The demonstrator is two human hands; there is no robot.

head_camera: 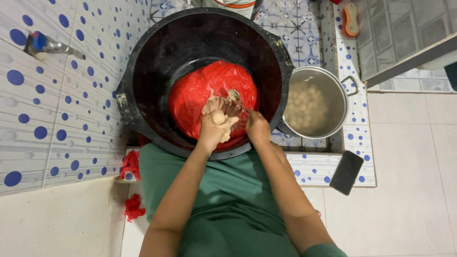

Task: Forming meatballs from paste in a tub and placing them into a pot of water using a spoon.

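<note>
Tiled surface (309,169), white with blue dots, carries the work. Nearest, the left hand (214,129) is closed around pale paste, squeezing up a ball (218,117). The right hand (257,127) pinches a spoon (236,99), its long axis running away toward the bowl end, just beside the ball. Both hands sit over a red bag (200,95) in a black tub (143,71). Right of it stands a steel pot (340,102) of balls in water.

— What is holding all the things?
— A low white tiled ledge with blue dots (309,169).
— What sits on it?
— A big round black plastic tub (143,71), a shiny metal pot (342,102) to its right, and a flat black phone (347,172) at the near right.
</note>
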